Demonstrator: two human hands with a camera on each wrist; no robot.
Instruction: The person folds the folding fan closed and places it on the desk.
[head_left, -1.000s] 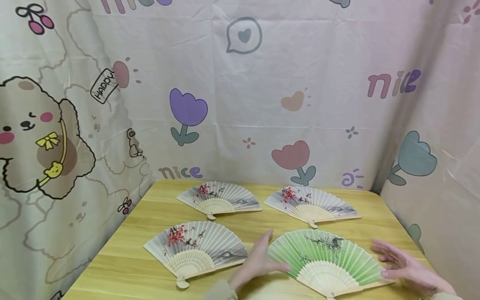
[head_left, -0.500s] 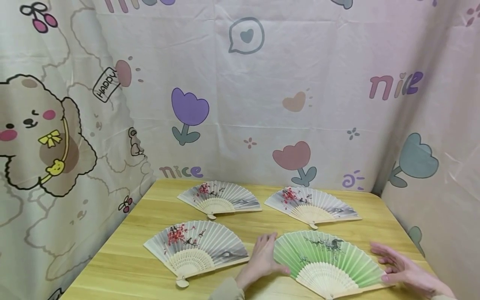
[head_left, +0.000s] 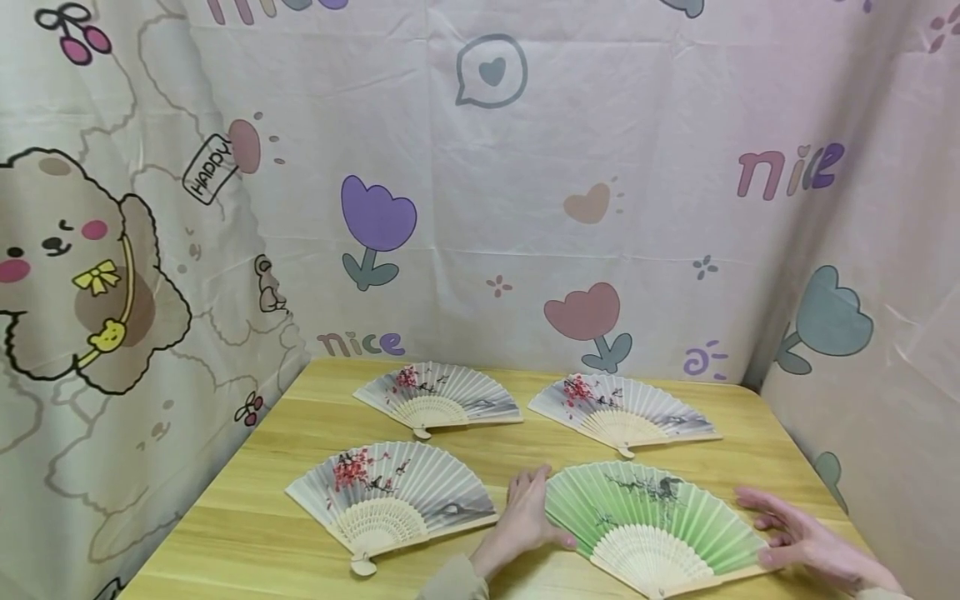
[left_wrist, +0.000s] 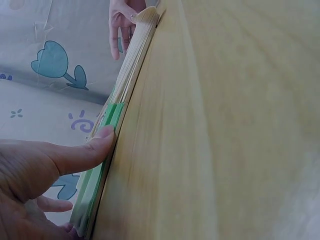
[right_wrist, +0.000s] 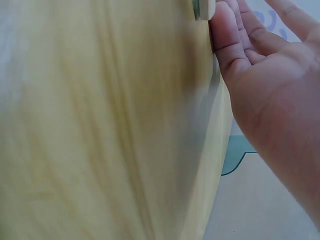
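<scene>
A spread green folding fan (head_left: 652, 525) lies at the front right of the table, with a dark branch print and pale openwork ribs. At its left edge is my left hand (head_left: 525, 517); the thumb touches the outer rib and the fingers reach its far corner. The left wrist view shows that thumb (left_wrist: 92, 150) laid against the folded green edge (left_wrist: 97, 175). On the other side, my right hand (head_left: 806, 537) touches the fan's right tip with fingers extended. In the right wrist view, the right hand's fingertips (right_wrist: 225, 25) meet the end of the rib.
Several grey-white fans with red blossoms lie spread on the wooden table (head_left: 240, 517): one front left (head_left: 393, 500), one back left (head_left: 438, 400) and one back right (head_left: 622, 408). A printed cloth (head_left: 480, 167) hangs behind and at both sides.
My left hand has moved slightly right, closing onto the green fan's left edge, which has shifted a little to the right. The right hand has barely moved. The other fans stay put.
</scene>
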